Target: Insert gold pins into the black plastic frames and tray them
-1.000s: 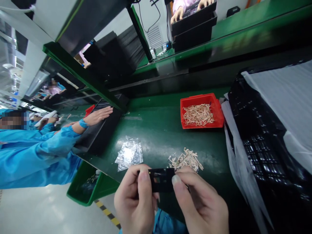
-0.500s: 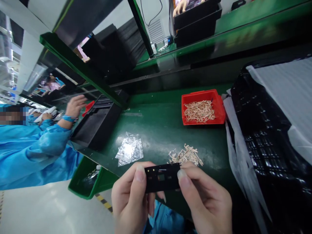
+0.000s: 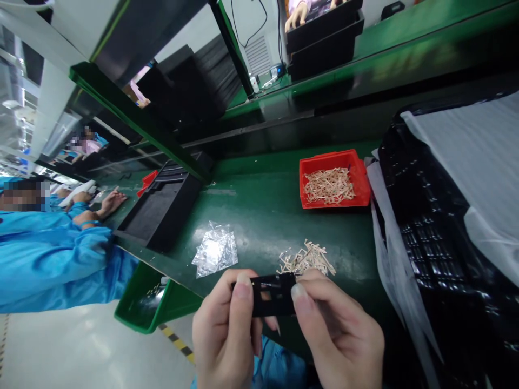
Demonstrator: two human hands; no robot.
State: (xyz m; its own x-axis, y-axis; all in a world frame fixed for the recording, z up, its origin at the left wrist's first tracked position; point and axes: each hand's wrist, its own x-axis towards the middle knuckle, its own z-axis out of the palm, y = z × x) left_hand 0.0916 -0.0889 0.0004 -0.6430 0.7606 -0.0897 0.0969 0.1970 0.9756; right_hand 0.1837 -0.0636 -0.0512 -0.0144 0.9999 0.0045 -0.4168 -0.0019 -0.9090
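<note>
Between my two hands is a thin black rectangular plate with small square cutouts (image 3: 272, 303). My left hand (image 3: 229, 327) pinches its left end, the thumb lying across the front face. At the right end, my right hand (image 3: 338, 324) grips the plate between thumb and fingers. Just beyond the plate lies a loose pile of small beige strips (image 3: 308, 258) on the green tabletop. More such strips fill a red bin (image 3: 363, 186) farther back. Left of the pile rest some clear plastic bags (image 3: 215, 249).
A black tray (image 3: 156, 213) stands at the left, beside a co-worker's blue sleeve (image 3: 52, 259). Below the table edge hangs a green bin (image 3: 162, 313). Black trays in shiny wrap with white sheets (image 3: 438, 237) crowd the right. A green post (image 3: 133, 116) slants across the left.
My left thumb has slid right over the plate's face, and the plate has tilted slightly. The co-worker's raised hand has come down to the table.
</note>
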